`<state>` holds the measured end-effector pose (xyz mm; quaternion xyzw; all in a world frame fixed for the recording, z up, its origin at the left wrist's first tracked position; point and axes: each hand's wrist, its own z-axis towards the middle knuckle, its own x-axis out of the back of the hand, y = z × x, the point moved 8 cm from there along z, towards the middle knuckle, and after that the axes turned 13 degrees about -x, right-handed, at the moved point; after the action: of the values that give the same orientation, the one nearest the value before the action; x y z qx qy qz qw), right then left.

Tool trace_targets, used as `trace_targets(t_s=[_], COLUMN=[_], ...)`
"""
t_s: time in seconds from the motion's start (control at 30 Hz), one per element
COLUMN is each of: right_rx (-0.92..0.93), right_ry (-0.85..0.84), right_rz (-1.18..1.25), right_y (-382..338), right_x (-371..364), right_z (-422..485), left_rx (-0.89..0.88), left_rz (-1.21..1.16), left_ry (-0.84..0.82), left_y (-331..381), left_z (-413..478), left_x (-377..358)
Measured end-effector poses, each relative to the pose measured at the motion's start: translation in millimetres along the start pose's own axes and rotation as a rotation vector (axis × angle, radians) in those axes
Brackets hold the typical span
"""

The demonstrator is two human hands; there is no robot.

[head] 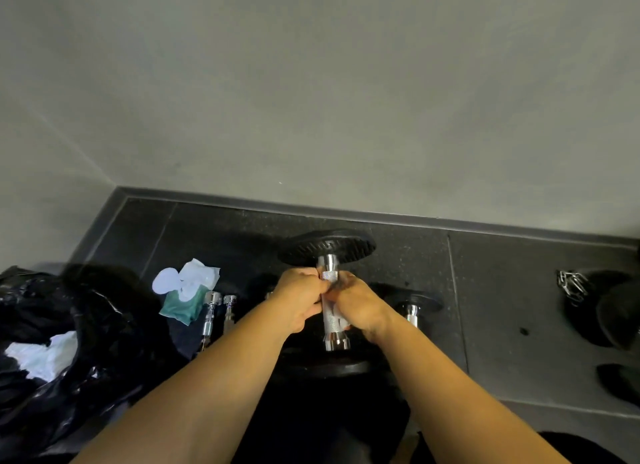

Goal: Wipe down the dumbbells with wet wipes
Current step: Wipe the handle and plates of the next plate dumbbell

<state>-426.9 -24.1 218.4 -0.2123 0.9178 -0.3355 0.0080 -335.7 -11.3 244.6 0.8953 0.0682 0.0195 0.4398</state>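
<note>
A dumbbell with black plates and a chrome knurled handle (330, 321) stands tilted in front of me, its far plate (327, 247) raised toward the wall. My left hand (299, 299) grips the upper part of the handle. My right hand (358, 306) is closed around the handle's middle with a white wet wipe (335, 313) pressed against the metal. A teal wet wipes pack (183, 299) with white wipes pulled out lies on the floor at the left.
A black rubbish bag (52, 352) holding used white wipes sits at the far left. Two chrome bars (220, 316) lie beside the pack. Another dumbbell (414, 306) rests right of my hands; dark plates and a chain (573, 285) lie at the far right. The grey wall is close behind.
</note>
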Motion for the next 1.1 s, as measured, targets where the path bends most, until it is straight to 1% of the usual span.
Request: trace_targets(t_s=[0.13,0.23,0.37,0.53,0.63,0.73,0.87,1.0,1.1], right_rx=[-0.035,-0.078,-0.106,-0.141,-0.202,-0.214,-0.247,-0.275,-0.324], right_ry=[0.015,0.032,0.071,0.091,0.107,0.103,0.093,0.12,0.119], right_rz=[0.032,0.055,0.025,-0.003,0.05,0.095,0.097,0.086,0.124], right_y=[24.0,46.1,72.8,105.8,130.7,143.7,156.4,165.1,173.4], right_x=[8.4,13.2,16.4,15.7,14.6,15.6,13.4,11.0,10.2], right_z=[31.4,55.5,91.5,130.6,155.7,172.1,192.5,206.7,211.8], left_rx=[0.026,0.055,0.061,0.067,0.077,0.108,0.168,0.203,0.228], left_rz=[-0.005,0.036,0.125,0.324,0.397,0.396,0.421,0.447,0.458], left_ry=[0.041,0.066,0.06,0.023,-0.018,-0.069,-0.079,-0.101,-0.123], left_y=[-23.6,-46.0,-79.8,-125.8,-140.1,-153.2,-168.9,-180.4,-190.9], left_z=[24.0,46.1,79.4,119.2,132.5,144.4,158.8,170.8,179.2], left_x=[-9.4,-17.2,-26.7,-33.6,-39.6,-46.5,-47.8,-48.7,-49.3])
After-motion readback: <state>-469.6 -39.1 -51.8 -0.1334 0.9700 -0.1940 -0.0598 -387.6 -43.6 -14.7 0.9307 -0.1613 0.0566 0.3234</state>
